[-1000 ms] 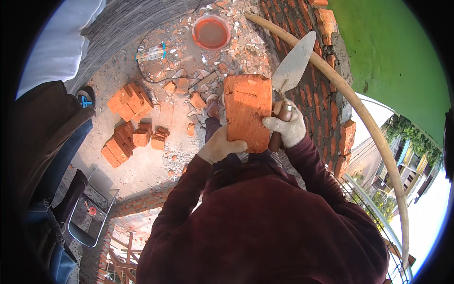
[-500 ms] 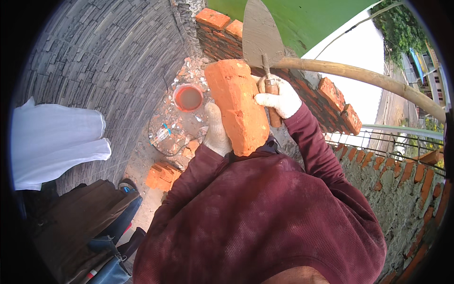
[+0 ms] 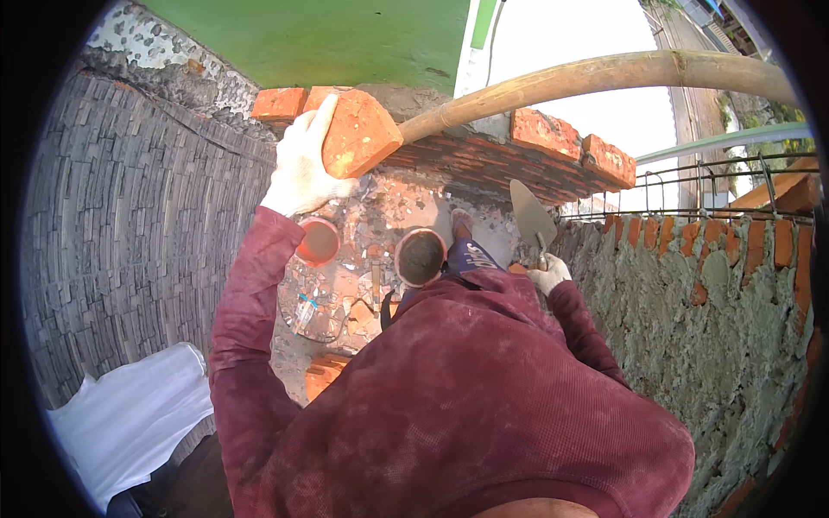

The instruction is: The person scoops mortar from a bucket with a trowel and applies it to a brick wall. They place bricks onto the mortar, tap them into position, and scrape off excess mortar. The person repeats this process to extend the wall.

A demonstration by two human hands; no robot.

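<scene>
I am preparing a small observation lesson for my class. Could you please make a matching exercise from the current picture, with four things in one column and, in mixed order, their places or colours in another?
Column one:
1. Broad orange brick
2. Trowel
3. Bamboo pole
4. Cloth

Column two:
A. White, at the lower left of the picture
B. In the fingers of the right hand
C. Pale brown, across the upper right
D. In the fingers of the left hand

Right pairs: 1-D, 2-B, 3-C, 4-A.
</scene>
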